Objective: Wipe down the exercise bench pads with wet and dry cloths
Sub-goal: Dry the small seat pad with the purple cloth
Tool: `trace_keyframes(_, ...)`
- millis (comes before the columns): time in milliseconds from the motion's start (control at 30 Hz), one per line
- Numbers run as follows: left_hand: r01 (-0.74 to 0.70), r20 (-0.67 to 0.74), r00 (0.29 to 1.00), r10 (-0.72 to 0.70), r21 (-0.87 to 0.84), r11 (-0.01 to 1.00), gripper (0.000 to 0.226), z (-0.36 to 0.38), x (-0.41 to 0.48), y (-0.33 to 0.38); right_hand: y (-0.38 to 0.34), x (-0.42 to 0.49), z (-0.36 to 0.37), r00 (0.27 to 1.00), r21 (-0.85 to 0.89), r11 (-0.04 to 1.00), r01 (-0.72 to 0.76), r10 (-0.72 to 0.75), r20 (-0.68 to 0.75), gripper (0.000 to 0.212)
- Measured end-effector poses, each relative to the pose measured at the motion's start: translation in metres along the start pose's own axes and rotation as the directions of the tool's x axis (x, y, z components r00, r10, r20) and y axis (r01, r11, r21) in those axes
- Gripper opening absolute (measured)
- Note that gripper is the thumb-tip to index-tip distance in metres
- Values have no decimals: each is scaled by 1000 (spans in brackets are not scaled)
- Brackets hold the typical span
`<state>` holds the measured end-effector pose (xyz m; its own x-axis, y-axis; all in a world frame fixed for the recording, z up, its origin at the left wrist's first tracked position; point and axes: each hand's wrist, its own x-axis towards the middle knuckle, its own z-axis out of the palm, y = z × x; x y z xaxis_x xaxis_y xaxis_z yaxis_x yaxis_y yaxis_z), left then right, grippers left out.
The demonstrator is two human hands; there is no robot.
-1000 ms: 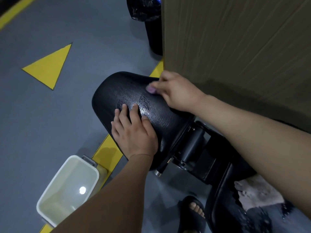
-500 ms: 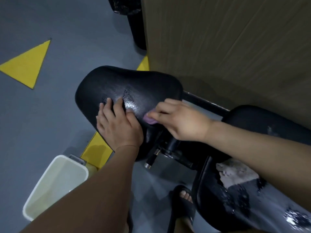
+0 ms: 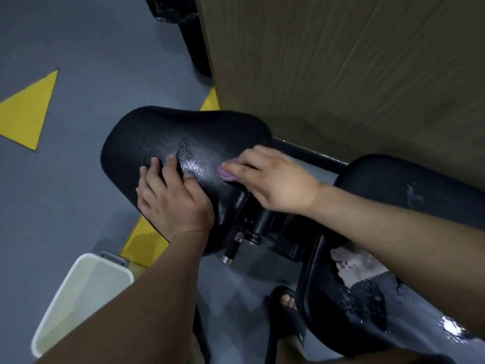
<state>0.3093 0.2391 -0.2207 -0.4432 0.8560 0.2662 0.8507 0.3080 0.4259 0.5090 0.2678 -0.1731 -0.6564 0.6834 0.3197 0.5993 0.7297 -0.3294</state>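
Currently pressing flat on black seat pad (image 3: 199, 132) with left hand (image 3: 175, 203), fingers nearly straight; pinching small purple cloth (image 3: 225, 175) against same pad with right hand (image 3: 275, 185).

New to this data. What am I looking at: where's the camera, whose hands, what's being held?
No robot here: one camera worn on a person's head, looking down at their own bare hands. The left hand rests flat on the black seat pad. The right hand pinches a small purple cloth against the same pad, which shines wet nearby. A second pad at lower right has a torn cover. On the grey floor stands a white bin; a sandalled foot shows below.
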Motion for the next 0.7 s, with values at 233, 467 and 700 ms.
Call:
trace_keyframes(233,-19,-37,999,20,9,1000,47,3,-2,0,23,11,18,808,160,867,-472,498,-314,33)
trace_keyframes(467,-24,-66,998,25,15,1000,46,5,-1,-2,-15,-28,20,990,34,992,-122,125,-73,40)
trace_keyframes(700,-20,-37,999,21,18,1000,47,2,-3,1,-24,-25,24,818,199,854,-481,519,-248,39)
